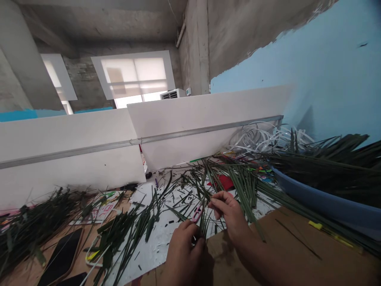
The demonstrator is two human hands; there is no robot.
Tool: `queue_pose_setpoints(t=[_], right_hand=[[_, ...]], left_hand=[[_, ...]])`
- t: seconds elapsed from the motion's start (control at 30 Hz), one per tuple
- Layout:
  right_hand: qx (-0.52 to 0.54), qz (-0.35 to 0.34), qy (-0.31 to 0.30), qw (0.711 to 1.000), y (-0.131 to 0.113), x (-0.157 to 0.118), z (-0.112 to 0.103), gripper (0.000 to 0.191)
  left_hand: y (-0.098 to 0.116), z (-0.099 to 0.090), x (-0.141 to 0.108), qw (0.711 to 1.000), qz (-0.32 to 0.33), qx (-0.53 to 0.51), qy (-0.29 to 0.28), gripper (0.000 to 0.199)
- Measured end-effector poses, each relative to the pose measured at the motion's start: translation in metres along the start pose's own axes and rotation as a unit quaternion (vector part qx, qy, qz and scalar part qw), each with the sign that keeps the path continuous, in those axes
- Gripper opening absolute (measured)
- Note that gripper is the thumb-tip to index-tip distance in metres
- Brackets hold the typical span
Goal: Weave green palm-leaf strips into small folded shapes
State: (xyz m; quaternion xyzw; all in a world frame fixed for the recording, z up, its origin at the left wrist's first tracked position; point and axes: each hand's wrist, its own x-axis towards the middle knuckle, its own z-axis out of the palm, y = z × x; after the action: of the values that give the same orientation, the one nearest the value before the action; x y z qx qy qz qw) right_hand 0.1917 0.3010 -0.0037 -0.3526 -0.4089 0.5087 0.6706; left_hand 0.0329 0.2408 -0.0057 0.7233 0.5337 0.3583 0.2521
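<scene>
Green leaf strips [203, 224], narrow, one small bunch: standing up from our left hand [186, 246], whose fingers curl closed round the lower ends.

Right hand [228, 210]: just beyond and to the right of the left hand, thumb and forefinger pressed together near the strips; whether a strand lies between them we cannot tell.

Pink tool [197, 213], one: between the hands, partly covered, kind uncertain.

White sheet [145, 256]: left of and beyond the left hand, strewn with short scraps [168, 221].

Long leaves [244, 182], loose: beyond the right hand.

Blue basin [327, 203], heaped with dark leaves [324, 167]: right of the right hand.

Cardboard [285, 230]: beneath the right forearm.

Black phone [64, 254]: far left of the left hand.

Progress, in our judgement: some cutting done, going by the scraps; the held bunch looks unfinished, its ends loose and uneven; much leaf is left at full length in the basin.
</scene>
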Motion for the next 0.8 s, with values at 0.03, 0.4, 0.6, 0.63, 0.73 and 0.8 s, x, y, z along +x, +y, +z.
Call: queue_pose_setpoints(t=[0.03, 0.4, 0.6, 0.63, 0.73, 0.8], right_hand=[[0.006, -0.002, 0.006, 1.000, 0.000, 0.002, -0.001, 0.027], [-0.052, 0.105, -0.191, 0.975, 0.008, -0.025, 0.012, 0.030], [-0.066, 0.076, -0.202, 0.974, 0.014, -0.024, 0.009, 0.029], [-0.071, 0.075, -0.206, 0.973, 0.015, -0.024, 0.008, 0.030], [-0.084, 0.074, -0.216, 0.970, 0.014, -0.024, 0.008, 0.035], [-0.084, 0.075, -0.217, 0.970, 0.013, -0.024, 0.009, 0.037]], left_hand=[[-0.001, 0.000, 0.001, 1.000, -0.007, -0.024, 0.006, 0.011], [-0.009, -0.015, 0.007, 0.977, -0.051, -0.196, 0.066, 0.021], [-0.009, -0.014, 0.009, 0.979, -0.057, -0.192, 0.046, 0.024], [-0.010, -0.013, 0.009, 0.975, -0.062, -0.209, 0.047, 0.025], [-0.012, -0.010, 0.009, 0.959, -0.075, -0.268, 0.057, 0.027], [-0.013, -0.008, 0.009, 0.948, -0.079, -0.302, 0.065, 0.029]])
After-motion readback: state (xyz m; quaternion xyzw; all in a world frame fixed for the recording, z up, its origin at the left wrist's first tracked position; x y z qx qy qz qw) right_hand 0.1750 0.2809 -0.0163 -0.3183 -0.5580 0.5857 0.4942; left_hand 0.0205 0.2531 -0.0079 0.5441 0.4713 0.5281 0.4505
